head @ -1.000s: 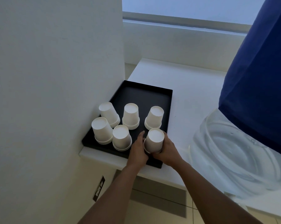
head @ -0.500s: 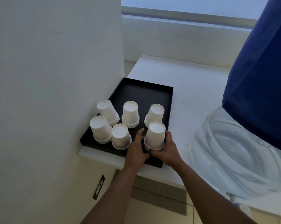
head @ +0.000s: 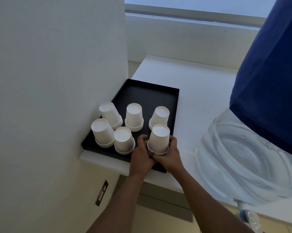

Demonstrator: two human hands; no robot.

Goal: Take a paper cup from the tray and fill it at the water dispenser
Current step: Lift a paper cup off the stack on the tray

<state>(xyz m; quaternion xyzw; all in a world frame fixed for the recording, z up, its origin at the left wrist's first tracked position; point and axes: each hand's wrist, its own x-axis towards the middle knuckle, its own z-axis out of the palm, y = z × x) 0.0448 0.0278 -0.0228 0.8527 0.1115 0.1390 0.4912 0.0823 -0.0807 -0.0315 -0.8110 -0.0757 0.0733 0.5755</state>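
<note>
A black tray [head: 152,95] sits on a white counter against the wall and holds several upside-down stacks of white paper cups. At its near right corner, an upturned white paper cup [head: 159,138] is gripped at its rim by both hands. My left hand [head: 141,154] holds the cup's left side. My right hand [head: 171,153] wraps the right side and front. The cup's lower rim is hidden behind my fingers. The water dispenser's clear bottle [head: 239,158], under a blue cover [head: 269,84], stands at the right.
Other cup stacks [head: 124,140] [head: 134,116] stand close to the left of and behind the held cup. A white wall [head: 58,81] borders the tray's left side. The white counter [head: 200,91] stretches behind and right of the tray. A wall socket [head: 101,193] sits below.
The held cup has risen a little and my hands have closed tighter around its rim. The other stacks have not moved.
</note>
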